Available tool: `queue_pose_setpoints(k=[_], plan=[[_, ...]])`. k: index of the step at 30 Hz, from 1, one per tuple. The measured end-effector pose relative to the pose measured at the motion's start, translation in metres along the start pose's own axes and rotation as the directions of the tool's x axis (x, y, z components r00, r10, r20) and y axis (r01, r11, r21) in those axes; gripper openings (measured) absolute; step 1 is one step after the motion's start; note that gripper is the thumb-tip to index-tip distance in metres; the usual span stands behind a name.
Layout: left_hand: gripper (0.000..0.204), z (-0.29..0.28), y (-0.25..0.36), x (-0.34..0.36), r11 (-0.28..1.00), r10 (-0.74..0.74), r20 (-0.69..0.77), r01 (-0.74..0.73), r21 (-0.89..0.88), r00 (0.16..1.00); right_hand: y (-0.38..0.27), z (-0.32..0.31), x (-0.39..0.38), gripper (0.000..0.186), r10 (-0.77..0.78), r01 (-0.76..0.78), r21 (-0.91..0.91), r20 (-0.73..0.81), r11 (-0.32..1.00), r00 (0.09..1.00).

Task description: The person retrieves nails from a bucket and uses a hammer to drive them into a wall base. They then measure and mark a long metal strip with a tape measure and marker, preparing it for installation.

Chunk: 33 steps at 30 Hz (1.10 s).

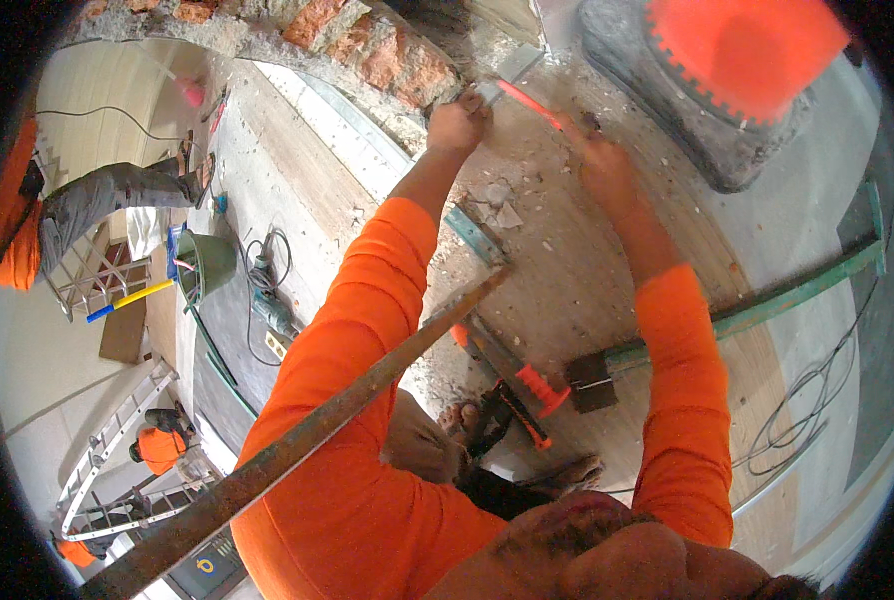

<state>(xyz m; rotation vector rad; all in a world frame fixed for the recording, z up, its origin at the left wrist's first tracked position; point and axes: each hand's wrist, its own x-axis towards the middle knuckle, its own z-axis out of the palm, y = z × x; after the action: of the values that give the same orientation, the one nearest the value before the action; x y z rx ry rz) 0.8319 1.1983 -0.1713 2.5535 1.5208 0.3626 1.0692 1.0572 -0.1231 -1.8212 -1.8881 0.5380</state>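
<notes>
My right hand (607,178) is closed round a hammer with a red-orange handle (532,103) and a grey metal head. The head is up beside my left hand (459,125). That hand is closed in a fist at the rough edge of the broken brick wall (367,50); what it grips is mostly hidden. Rubble pieces (502,205) lie on the dusty floor below both hands. By my feet lies a chisel with a red hand guard (542,388), with another black and orange tool (522,418) beside it.
A rusty bar (367,390) crosses close in front. A green metal post (797,300) lies at right, near a coiled cable (792,430). A red tooth-edged object (742,50) is top right. At left are a green bucket (209,265), teal power tool (275,312), ladder (97,460) and co-workers.
</notes>
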Motion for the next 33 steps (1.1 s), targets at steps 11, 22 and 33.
queue_pose_setpoints(k=[11,22,33], plan=[[0.033,-0.001,0.004,-0.001,0.996,-0.087,0.050,0.088,-0.029,0.995,0.014,0.009,-0.002,0.076,0.085,-0.074,-0.146,0.077,0.987,0.993],[0.036,0.002,0.001,0.002,0.992,-0.111,0.016,0.112,-0.056,0.994,-0.005,0.011,-0.007,0.065,0.067,-0.054,-0.204,0.054,0.977,0.996],[0.034,-0.016,-0.008,-0.007,0.976,0.196,0.027,-0.198,0.089,0.980,-0.052,0.018,-0.130,0.044,0.631,-0.431,0.684,-0.056,0.589,0.774]])
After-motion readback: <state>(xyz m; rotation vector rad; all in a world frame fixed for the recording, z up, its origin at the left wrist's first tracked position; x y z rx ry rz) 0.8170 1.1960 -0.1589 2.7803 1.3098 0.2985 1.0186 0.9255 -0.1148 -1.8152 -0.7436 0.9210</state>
